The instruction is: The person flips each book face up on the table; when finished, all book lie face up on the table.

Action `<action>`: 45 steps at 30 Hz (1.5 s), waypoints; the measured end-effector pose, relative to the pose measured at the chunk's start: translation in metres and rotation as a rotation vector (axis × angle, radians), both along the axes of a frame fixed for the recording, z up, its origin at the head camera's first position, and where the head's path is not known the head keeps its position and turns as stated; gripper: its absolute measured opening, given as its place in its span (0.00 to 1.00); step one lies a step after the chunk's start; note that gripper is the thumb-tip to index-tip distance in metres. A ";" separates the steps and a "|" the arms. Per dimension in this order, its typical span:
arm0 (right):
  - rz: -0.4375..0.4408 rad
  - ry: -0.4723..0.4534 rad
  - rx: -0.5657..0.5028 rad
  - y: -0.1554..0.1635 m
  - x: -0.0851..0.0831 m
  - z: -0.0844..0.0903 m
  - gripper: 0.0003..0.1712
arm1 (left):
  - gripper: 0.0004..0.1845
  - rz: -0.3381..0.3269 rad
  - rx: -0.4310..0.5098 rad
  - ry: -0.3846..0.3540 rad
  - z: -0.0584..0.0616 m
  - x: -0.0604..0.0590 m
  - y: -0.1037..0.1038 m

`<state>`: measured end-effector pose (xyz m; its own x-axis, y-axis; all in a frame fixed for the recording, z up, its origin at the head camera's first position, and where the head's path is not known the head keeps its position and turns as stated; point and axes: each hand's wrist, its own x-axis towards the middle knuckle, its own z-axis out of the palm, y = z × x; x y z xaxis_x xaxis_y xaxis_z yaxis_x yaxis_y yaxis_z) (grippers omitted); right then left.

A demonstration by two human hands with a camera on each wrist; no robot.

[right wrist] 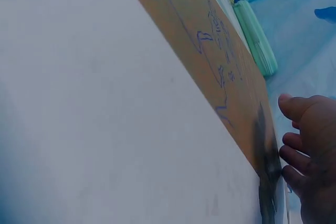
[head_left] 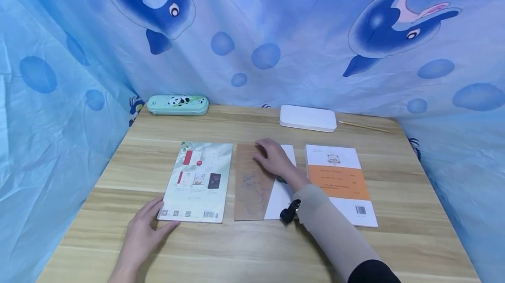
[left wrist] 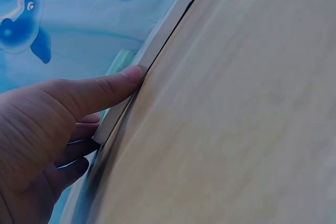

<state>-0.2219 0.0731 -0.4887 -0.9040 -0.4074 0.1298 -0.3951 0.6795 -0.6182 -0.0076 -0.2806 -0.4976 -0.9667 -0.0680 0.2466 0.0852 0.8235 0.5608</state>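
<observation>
While thumb and fingers of a left hand [head_left: 144, 230] spread about a corner of the pale green booklet [head_left: 205, 193], touching its edges without clamping, a right hand [head_left: 273, 155] curves loosely at the far edge of the brown-and-white book [head_left: 248, 199], contact unclear, nothing visibly gripped. The booklet lies flat just left of that book; an orange-banded book [head_left: 339, 182] lies just right. Slim and probably light, the booklet likely flexes and slides easily; its side edges look the surest hold.

Tabletop [head_left: 201, 254]: bright in your head view, blurred in the left wrist's
Brown-and-white booklet [right wrist: 157, 93]: dimmer in your right wrist view, far edge shadowed
</observation>
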 end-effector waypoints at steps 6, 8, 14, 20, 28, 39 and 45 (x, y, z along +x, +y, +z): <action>0.032 0.015 0.002 -0.012 -0.007 0.001 0.28 | 0.36 0.024 0.009 0.033 -0.002 0.003 -0.001; 0.050 0.032 0.013 -0.016 -0.010 0.001 0.27 | 0.36 0.030 0.015 0.033 -0.003 0.003 -0.001; 0.094 0.047 0.062 -0.033 -0.015 0.000 0.28 | 0.35 0.035 0.033 0.021 -0.004 0.004 -0.001; 0.125 0.063 0.139 -0.050 -0.018 0.000 0.25 | 0.36 0.039 0.021 0.022 -0.003 0.005 0.000; 0.148 0.024 0.181 -0.062 -0.019 0.001 0.21 | 0.36 0.035 0.014 0.035 -0.003 0.003 0.003; 0.161 0.014 0.175 -0.070 -0.019 0.002 0.18 | 0.38 0.040 0.002 0.035 -0.001 0.003 0.006; 0.151 -0.045 0.095 -0.071 -0.018 0.005 0.23 | 0.38 0.060 0.000 0.007 -0.001 0.003 0.007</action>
<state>-0.2402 0.0025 -0.4836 -0.8358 -0.5472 0.0455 -0.4705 0.6708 -0.5733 -0.0048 -0.2733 -0.4985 -0.9591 -0.1259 0.2535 0.0397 0.8271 0.5607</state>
